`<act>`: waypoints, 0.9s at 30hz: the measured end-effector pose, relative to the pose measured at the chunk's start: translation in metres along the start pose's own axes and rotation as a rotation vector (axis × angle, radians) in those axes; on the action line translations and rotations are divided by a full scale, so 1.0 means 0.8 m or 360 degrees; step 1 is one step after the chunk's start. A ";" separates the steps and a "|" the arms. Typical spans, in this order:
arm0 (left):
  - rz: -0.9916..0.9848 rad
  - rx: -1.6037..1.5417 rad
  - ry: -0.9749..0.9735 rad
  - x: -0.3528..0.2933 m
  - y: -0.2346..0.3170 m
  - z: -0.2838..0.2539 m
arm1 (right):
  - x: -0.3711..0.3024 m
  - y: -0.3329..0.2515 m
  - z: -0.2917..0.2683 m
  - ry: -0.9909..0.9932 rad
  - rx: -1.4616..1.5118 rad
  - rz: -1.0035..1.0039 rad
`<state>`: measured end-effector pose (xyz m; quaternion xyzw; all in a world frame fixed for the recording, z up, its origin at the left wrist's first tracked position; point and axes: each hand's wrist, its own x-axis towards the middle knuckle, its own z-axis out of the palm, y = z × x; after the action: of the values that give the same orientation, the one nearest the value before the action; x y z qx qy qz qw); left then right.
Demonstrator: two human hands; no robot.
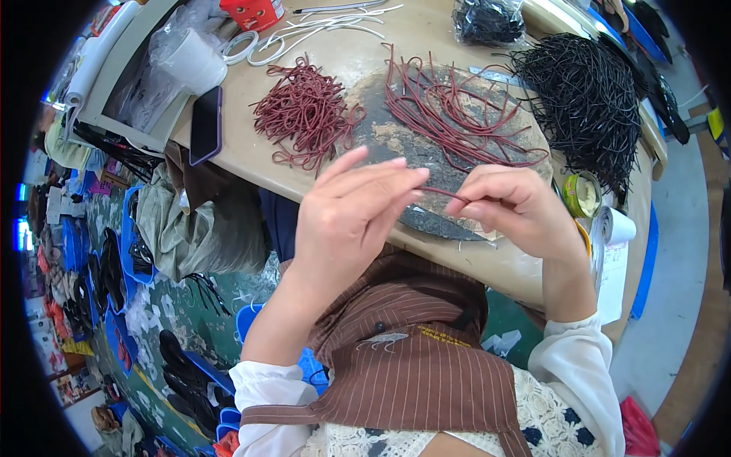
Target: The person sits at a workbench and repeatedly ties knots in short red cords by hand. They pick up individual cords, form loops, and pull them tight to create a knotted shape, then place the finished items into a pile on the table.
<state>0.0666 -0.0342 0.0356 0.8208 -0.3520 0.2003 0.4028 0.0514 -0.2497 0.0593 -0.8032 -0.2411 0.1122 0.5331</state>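
Lace blouse, cut off below; both hands pinched on a dark-red cord, its ends out of sight

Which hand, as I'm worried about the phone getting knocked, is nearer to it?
Left. The left hand is to the right of the phone, apart from it; the right hand is farther right, beyond the left one.

smooth cord, rough board, cloth apron
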 end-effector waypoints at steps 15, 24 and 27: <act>-0.1494 -0.2056 0.0062 -0.029 0.004 0.024 | 0.044 -0.009 0.036 0.0411 0.0718 0.0301; -0.1456 -0.1905 0.0103 -0.030 0.007 0.029 | 0.045 -0.003 0.054 0.0530 0.0874 0.0281; -0.1451 -0.1897 0.0106 -0.030 0.009 0.029 | 0.044 0.001 0.055 0.0525 0.0952 0.0269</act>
<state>0.0462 -0.0460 0.0113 0.5216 -0.0138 -0.1862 0.8325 0.0627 -0.1970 0.0437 -0.6358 -0.0409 0.0903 0.7654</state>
